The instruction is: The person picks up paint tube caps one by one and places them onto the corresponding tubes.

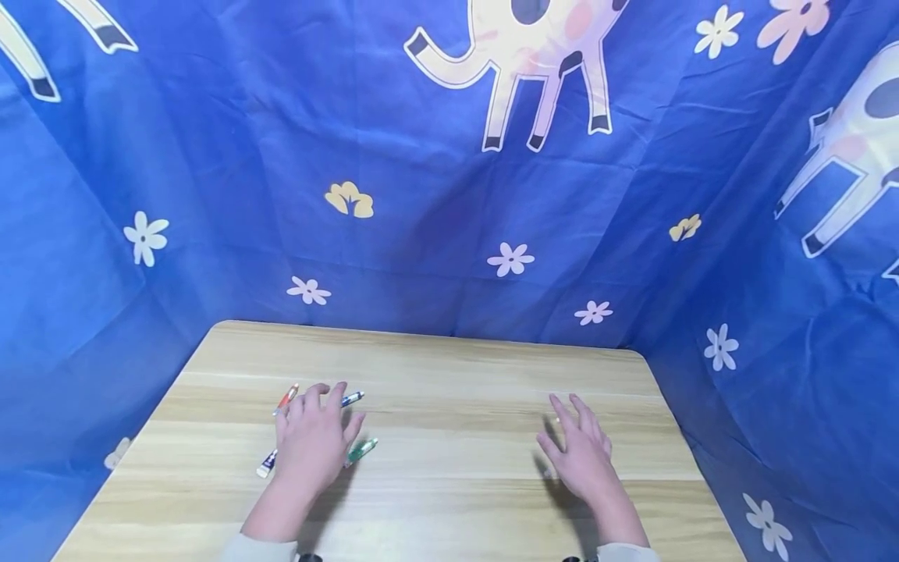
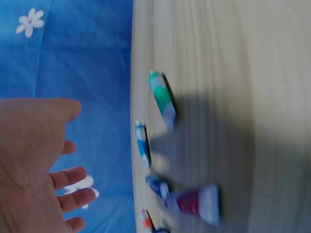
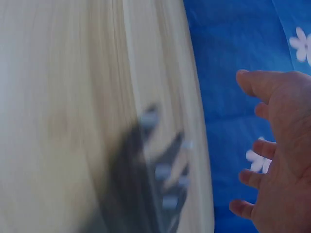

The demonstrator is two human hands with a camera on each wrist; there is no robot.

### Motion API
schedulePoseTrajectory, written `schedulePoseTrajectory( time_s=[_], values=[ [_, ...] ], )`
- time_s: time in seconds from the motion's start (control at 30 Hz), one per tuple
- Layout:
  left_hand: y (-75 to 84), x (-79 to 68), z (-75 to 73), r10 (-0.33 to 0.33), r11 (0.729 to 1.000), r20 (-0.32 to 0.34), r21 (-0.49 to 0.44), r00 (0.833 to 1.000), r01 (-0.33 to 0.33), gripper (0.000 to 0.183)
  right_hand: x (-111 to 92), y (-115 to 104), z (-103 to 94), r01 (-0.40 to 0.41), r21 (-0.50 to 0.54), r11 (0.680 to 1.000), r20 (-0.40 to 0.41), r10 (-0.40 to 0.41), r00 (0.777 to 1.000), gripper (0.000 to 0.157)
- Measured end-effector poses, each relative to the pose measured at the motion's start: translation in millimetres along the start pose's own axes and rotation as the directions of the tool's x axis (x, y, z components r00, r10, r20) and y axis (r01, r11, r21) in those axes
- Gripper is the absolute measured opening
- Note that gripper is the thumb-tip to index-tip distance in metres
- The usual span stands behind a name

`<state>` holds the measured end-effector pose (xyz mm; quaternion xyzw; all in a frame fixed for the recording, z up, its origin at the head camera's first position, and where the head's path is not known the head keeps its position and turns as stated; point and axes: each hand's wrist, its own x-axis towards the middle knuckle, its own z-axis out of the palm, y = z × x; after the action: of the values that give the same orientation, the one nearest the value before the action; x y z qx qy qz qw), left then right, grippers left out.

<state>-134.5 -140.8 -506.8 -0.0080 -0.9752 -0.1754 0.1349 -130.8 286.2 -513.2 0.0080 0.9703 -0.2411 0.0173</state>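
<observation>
I see the left hand (image 1: 309, 441) above the left part of the pale wood-grain desk (image 1: 449, 507), its fingers loosely spread and holding nothing. Around and beneath it lie a small green-and-white tube (image 1: 361, 452) by the thumb, a slim blue-and-white tube (image 1: 353, 398) toward the far edge, an orange-and-white tube (image 1: 286, 398) nearer the left edge, a dark blue tube (image 2: 158, 186) and a purplish-red tube with a flat white end (image 2: 189, 203). Toward the right edge, my right hand (image 1: 581, 457), equally relaxed and unladen, hangs above small whitish pieces (image 3: 163, 171), too blurred to identify.
</observation>
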Motion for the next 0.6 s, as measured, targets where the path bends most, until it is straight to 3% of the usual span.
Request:
schedulePoseTrajectory(
  time_s=[0.3, 0.6],
  values=[
    [-47.4, -18.2, -0.3, -0.087, 0.996, -0.053, -0.012, 0.995, 0.086, 0.048, -12.6, 57.2, -8.5, -0.167, 0.010, 0.986, -0.051, 0.167, 0.985, 0.062],
    [-91.4, -36.6, -12.5, -0.227, 0.974, 0.072, 0.036, 0.971, 0.225, 0.051, -15.6, 80.6, -6.1, -0.303, -0.054, 0.952, -0.031, 0.301, 0.953, 0.054]
  ],
)
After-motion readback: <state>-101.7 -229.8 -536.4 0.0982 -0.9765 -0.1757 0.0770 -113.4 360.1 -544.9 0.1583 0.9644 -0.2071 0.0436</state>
